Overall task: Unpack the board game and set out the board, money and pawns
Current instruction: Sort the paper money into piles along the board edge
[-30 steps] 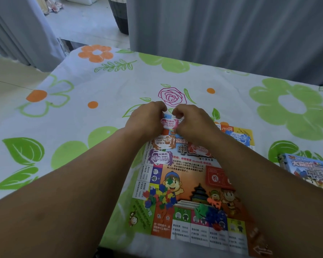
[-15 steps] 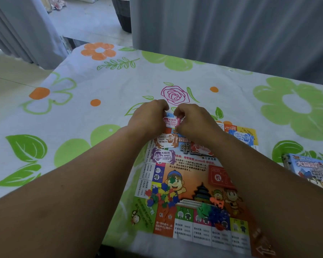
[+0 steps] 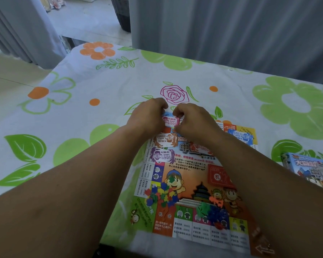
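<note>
The paper game board (image 3: 186, 164) lies flat on the flowered tablecloth. At its far left corner my left hand (image 3: 147, 116) and my right hand (image 3: 192, 120) pinch a pink money note (image 3: 171, 121) between them. An orange note (image 3: 164, 140) and a purple note (image 3: 161, 155) lie below it on the board's left side. A blue note (image 3: 241, 135) rests at the far right corner. Small coloured pieces sit in a heap (image 3: 160, 195) near the left, and green and blue pieces (image 3: 212, 213) near the front. My forearms hide part of the board.
The blue game box (image 3: 311, 168) lies at the right edge of the view. Grey curtains (image 3: 231, 30) hang behind the table. The table's left edge (image 3: 26, 94) drops to a tiled floor, and its front edge runs just under the board.
Both hands stay together on the pink note at the board's far corner. Only the view has shifted a little.
</note>
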Motion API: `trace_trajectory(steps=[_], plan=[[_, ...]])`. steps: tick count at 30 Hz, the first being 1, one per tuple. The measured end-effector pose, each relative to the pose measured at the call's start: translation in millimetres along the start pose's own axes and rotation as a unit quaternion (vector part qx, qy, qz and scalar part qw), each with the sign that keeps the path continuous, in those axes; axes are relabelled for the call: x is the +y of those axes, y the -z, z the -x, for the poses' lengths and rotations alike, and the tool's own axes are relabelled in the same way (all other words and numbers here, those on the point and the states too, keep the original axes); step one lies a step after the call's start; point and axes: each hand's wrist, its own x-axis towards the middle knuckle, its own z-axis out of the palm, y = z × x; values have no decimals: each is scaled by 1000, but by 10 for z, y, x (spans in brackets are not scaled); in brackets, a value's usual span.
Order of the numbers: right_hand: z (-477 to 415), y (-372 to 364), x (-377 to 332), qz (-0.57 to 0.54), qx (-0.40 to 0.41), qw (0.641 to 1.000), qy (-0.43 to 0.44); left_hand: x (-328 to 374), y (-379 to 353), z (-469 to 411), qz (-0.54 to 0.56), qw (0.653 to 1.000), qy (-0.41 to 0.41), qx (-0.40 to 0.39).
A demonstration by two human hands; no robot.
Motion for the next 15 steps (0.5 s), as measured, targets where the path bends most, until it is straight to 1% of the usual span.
trace_trajectory(steps=[6,9,12,15], plan=[[-2,0,2,-3,3,1000,-1,8,5,-5,22,1000,12,-10],[-2,-2,3,-6,-2,1000,0,8,30,-2,51,998,28,-8],[-10,53,27,-17,-3,1000,-1,1,82,-14,98,992,71,25],[-4,173,95,-40,3,999,-12,-3,145,-26,170,977,105,73]])
